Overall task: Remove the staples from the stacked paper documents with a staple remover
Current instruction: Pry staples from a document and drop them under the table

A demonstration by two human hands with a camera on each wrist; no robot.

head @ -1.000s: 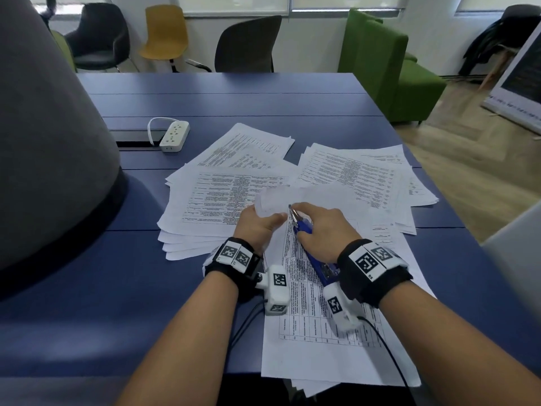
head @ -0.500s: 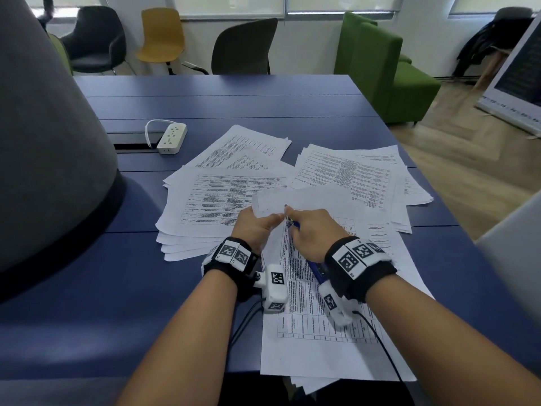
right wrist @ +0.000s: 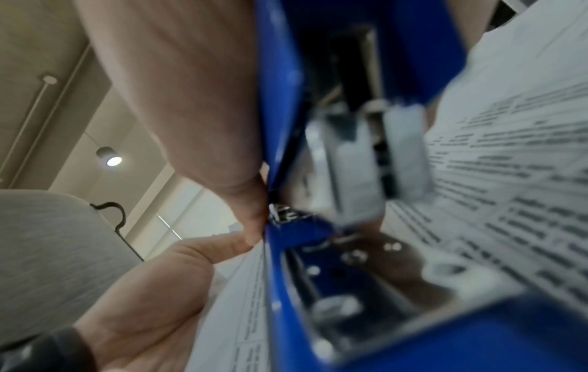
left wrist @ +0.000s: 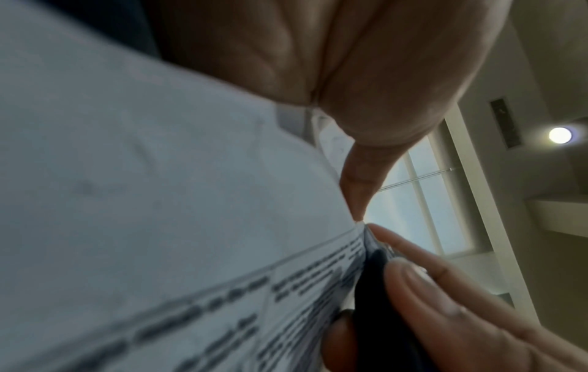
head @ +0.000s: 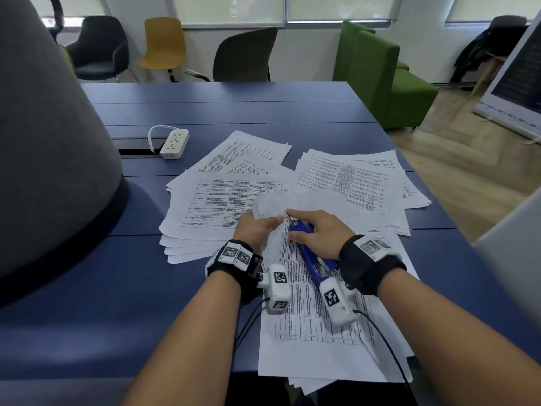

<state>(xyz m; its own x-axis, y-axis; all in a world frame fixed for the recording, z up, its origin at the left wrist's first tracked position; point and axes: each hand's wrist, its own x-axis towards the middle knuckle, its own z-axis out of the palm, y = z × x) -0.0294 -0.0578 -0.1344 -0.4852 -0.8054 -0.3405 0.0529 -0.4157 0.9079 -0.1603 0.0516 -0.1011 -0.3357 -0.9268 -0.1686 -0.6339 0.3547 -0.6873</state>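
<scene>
My right hand [head: 317,234] grips the long blue metal staple remover [head: 310,253], tip at the white printed document's corner [head: 285,213] pinched by my left hand [head: 254,227].

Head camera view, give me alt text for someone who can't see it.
A person's right hand grips a blue staple remover at the corner of a printed document that the left hand pinches. More printed sheets lie spread on a blue table.

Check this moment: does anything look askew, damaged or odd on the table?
The top corner of the document under the left hand is crumpled and lifted. The paper stacks lie fanned and overlapping, not squared. The tool resembles a blue stapler.
</scene>
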